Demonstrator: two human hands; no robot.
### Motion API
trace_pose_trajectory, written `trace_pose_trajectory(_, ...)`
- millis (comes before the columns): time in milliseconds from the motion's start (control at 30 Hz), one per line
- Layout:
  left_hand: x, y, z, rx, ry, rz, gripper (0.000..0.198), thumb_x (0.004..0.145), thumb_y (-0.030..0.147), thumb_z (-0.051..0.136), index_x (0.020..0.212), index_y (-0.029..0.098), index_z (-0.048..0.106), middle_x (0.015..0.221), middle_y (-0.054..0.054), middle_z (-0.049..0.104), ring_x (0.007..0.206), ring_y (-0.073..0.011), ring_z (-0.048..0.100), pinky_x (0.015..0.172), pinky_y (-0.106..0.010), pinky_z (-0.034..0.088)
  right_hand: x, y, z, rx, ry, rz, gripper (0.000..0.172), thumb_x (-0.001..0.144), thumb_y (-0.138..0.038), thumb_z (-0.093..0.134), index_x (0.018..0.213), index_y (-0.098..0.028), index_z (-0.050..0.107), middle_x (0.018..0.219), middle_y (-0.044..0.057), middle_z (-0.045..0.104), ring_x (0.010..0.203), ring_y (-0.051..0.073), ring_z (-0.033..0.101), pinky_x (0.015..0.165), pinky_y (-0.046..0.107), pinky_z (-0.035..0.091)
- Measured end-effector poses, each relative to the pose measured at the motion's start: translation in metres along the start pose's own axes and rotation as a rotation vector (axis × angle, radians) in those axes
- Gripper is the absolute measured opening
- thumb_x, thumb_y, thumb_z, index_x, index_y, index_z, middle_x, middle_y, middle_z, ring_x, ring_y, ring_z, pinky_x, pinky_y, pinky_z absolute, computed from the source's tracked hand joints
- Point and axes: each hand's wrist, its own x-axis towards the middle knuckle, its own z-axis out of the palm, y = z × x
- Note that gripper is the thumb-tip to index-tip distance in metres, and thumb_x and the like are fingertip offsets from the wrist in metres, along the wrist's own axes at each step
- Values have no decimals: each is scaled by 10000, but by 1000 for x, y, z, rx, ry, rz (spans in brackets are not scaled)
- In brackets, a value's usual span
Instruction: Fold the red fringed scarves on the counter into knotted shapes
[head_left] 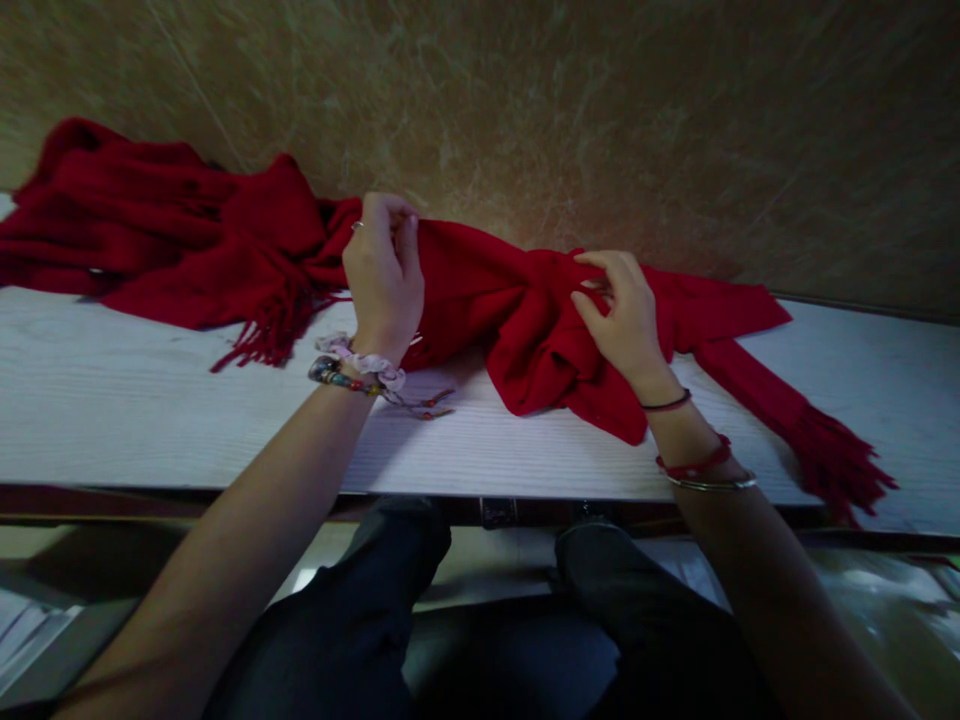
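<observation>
A long red fringed scarf lies bunched and folded across a white wood-grain tabletop. Tassels show at its left part and at its far right end. Over the left-middle stretch, my left hand is closed with the fingertips curled into the cloth, partly out of sight. It wears a ring, and a pale scrunchie and beaded bracelet circle the wrist. My right hand rests on the crumpled middle folds, thumb and fingers bent but apart. Thin bands and a bangle are on that forearm.
A brown marbled wall rises directly behind the tabletop. Below the front edge are my legs in dark trousers and a dark seat. White papers lie at lower left, and a clear plastic-like item is at lower right.
</observation>
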Motion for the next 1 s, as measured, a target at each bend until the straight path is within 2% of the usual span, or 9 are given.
trace_pose_trajectory(133, 6, -15, -1, 72, 43, -56, 55, 891, 132, 401, 907, 160, 446, 837, -20, 581, 784, -119, 532, 717, -263, 399, 0, 8, 0, 25, 35, 70, 337, 779, -182, 442, 1096, -262, 521, 1115, 65, 521, 824, 157, 569, 725, 335, 502)
trace_pose_trajectory(300, 5, -45, 8, 177, -49, -44, 67, 853, 217, 482, 828, 187, 536, 726, 15, 590, 647, -127, 470, 581, -255, 331, 0, 10, 1, 6, -173, 61, 365, 770, -265, 526, 1129, -198, 524, 1055, 78, 599, 855, 190, 584, 753, 356, 488)
trace_pose_trajectory(400, 3, -56, 12, 237, -77, -95, 83, 841, 214, 485, 820, 193, 563, 719, 12, 585, 629, -129, 438, 565, -265, 297, -1, 7, 0, 1, -207, 39, 322, 774, -277, 528, 1084, -199, 556, 1018, 59, 633, 871, 202, 589, 789, 379, 469)
trace_pose_trajectory(500, 4, -58, 10, 243, -101, -156, 92, 846, 202, 472, 840, 205, 564, 742, 14, 582, 669, -138, 453, 609, -280, 315, -1, 6, -2, 37, -123, 13, 247, 786, -258, 502, 1017, -216, 579, 1014, 42, 633, 895, 193, 586, 793, 365, 470)
trace_pose_trajectory(600, 8, -53, 6, 219, -87, -188, 99, 866, 202, 452, 890, 194, 547, 809, 9, 589, 743, -141, 491, 671, -292, 348, 3, 4, -7, 50, 19, 21, 248, 821, -278, 452, 1048, -239, 544, 1038, 40, 608, 939, 192, 572, 794, 373, 475)
trace_pose_trajectory(767, 14, -44, -1, 212, 20, -152, 143, 903, 174, 388, 1018, 154, 472, 971, -11, 573, 920, -123, 508, 810, -291, 351, 24, 4, -18, -69, 167, -13, 289, 873, -273, 348, 1127, -254, 485, 1101, 71, 544, 1056, 226, 513, 875, 448, 425)
trace_pose_trajectory(833, 13, -44, -3, 240, -50, -155, 172, 916, 207, 364, 1044, 160, 469, 982, -21, 571, 932, -135, 512, 785, -301, 349, 31, 7, -15, -121, 137, -14, 278, 862, -236, 365, 1099, -240, 510, 1089, 83, 537, 1075, 245, 493, 909, 479, 395)
trace_pose_trajectory(933, 8, -49, -2, 323, -279, -158, 206, 877, 230, 392, 1006, 170, 540, 940, -70, 595, 877, -196, 553, 674, -322, 356, 30, 7, -4, -173, 17, 3, 228, 805, -183, 450, 991, -216, 579, 1075, 97, 531, 1080, 283, 477, 926, 528, 367)
trace_pose_trajectory(1000, 4, -54, 0, 360, -335, -166, 192, 828, 213, 429, 949, 176, 574, 912, -100, 607, 828, -236, 574, 630, -333, 370, 23, -4, 3, -188, -32, -24, 218, 782, -163, 477, 953, -215, 602, 1113, 98, 516, 1096, 293, 463, 934, 541, 356)
